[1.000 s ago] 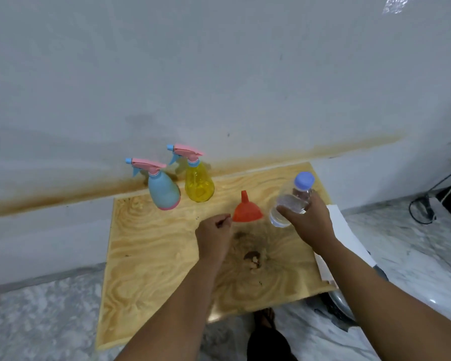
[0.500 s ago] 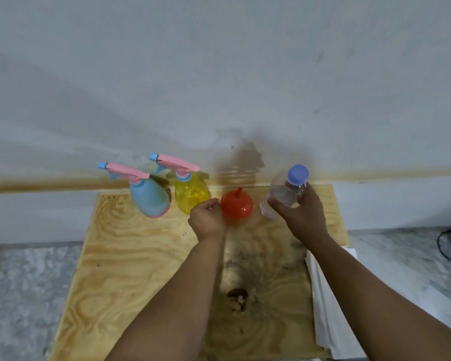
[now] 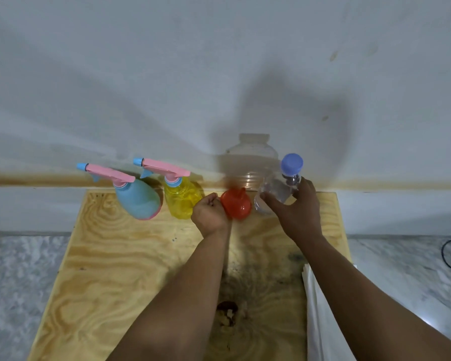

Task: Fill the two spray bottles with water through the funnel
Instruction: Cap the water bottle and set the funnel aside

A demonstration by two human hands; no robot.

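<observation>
Nothing filled yet: both sprayers (image 3: 138, 196) (image 3: 182, 200) capped at worktop (image 3: 120, 269) rear, left hand (image 3: 209, 213) gripping funnel (image 3: 237, 206), right hand (image 3: 298, 211) gripping capped water bottle (image 3: 279, 188), all pouring left.

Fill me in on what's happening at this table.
A person stands over a plywood table set against a wall. Their right hand grips a clear water bottle whose blue cap is still on. Their left hand, fingers curled, touches the rim of an orange funnel lying spout-up on the wood. A blue spray bottle and a yellow spray bottle stand by the wall, pink trigger heads still fitted. No pouring has begun.
</observation>
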